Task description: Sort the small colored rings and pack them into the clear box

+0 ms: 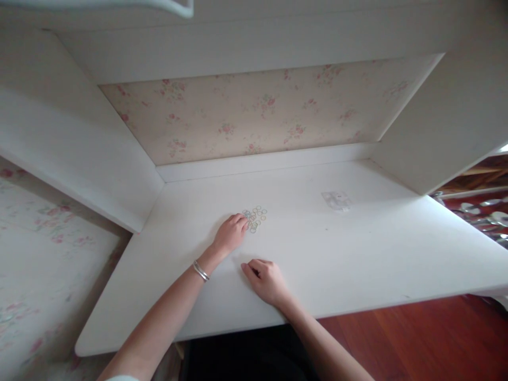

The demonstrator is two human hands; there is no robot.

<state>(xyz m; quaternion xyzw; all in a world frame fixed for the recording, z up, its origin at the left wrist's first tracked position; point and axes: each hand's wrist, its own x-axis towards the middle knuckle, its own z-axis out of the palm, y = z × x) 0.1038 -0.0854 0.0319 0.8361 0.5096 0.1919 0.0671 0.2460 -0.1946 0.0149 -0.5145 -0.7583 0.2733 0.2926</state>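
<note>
A small heap of thin, pale-coloured rings [256, 217] lies near the middle of the white desk; they look like little elastic bands, but their material is too small to tell. At the heap's left edge is my left hand [230, 233], fingers curled down onto the nearest rings. Its fingertips are partly hidden, so what they pinch does not show. Closer to the front edge, my right hand [266, 280] rests on the desk, loosely closed, with the thumb against the curled fingers and nothing visible in it. A silver bracelet [201, 271] circles my left wrist.
A clear plastic packet [336, 201] lies on the white desk [357, 254] to the right of the rings. White side panels and a floral-papered back wall [257, 116] enclose the desk. Shiny metal items [486, 211] stand beyond its right edge, above a reddish wooden floor [416, 338].
</note>
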